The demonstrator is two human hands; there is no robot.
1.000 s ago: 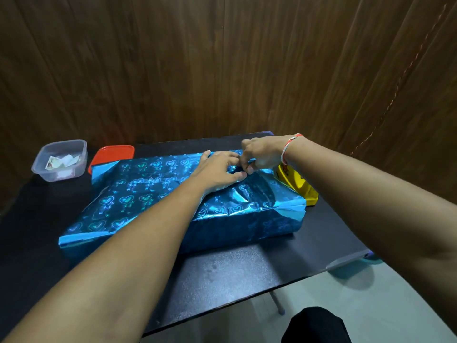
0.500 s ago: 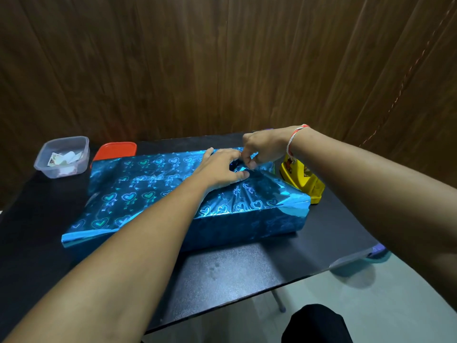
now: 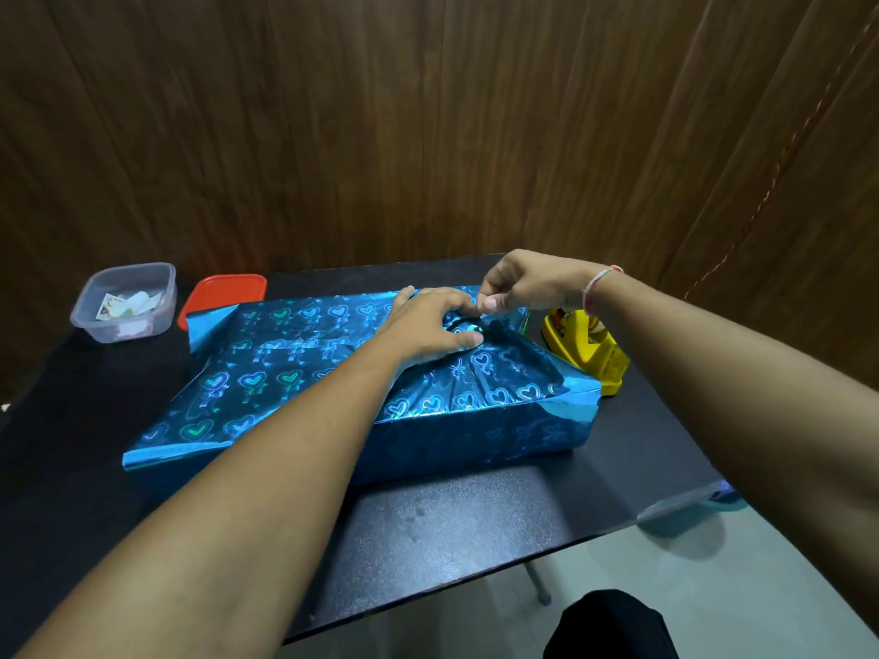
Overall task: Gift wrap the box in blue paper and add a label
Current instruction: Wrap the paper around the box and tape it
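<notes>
While one left hand (image 3: 430,328) presses flat on the blue paper (image 3: 295,368), one right hand (image 3: 521,283) pinches its edge; one yellow tape dispenser (image 3: 587,351), one clear tub (image 3: 126,302).

The left hand (image 3: 430,328) presses flat on the blue-wrapped box (image 3: 361,397). The right hand (image 3: 523,283) pinches the paper at the box's far edge. A yellow tape dispenser (image 3: 587,349) stands just right of the box.
</notes>
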